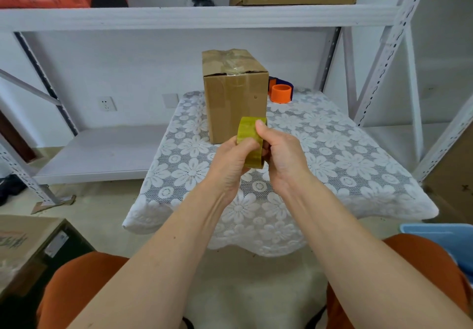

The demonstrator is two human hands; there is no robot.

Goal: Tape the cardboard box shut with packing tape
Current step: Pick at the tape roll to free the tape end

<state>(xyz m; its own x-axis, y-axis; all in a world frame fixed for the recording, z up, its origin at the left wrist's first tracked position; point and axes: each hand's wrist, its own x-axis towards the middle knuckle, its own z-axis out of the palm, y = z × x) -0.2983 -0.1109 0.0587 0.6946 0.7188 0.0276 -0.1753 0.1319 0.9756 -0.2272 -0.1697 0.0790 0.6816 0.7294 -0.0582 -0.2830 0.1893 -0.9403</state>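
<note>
Both grips closed on one roll of packing tape [252, 142]: our left hand [231, 159] wraps it from below, our right hand [280, 153] clamps its side, thumb up on the rim. Forearms converge above the tabletop [332, 154]. One cardboard box [234, 95] stands upright just beyond, one orange dispenser [281, 93] beside it.

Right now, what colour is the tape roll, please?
Yellowish-green, translucent tape roll; clearest in the head view.

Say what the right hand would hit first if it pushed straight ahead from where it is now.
Most likely the box: the right hand, gripping the tape roll with the left hand, points at its near face. The depth between them is unclear.
</note>
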